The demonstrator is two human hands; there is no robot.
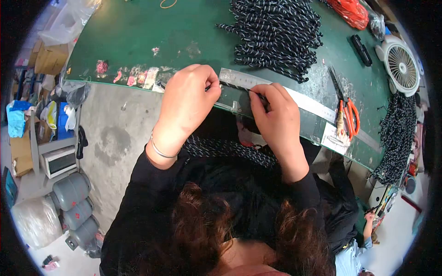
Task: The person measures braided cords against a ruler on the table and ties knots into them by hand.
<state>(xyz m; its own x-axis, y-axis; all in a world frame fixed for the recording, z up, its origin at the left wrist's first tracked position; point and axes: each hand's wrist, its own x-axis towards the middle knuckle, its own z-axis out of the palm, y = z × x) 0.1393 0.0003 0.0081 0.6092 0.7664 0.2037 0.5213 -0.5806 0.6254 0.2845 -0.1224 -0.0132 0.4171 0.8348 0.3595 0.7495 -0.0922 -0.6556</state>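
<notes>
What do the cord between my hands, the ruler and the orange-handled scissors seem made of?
Cord: probably synthetic fibre, matte black with pale flecks, given its braided-looking pattern.
Ruler: likely metal, from its smooth, silvery-white face, though plastic is possible.
Scissors: dark blades, probably steel from their slim, pointed shape; smooth, bright orange grips, likely plastic.

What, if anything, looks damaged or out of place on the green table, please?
The green table looks messy along its near edge, left of the left hand: pink blotches and pale patches mar the green surface. Whether they are stains or stuck-on scraps, I cannot tell.
</notes>
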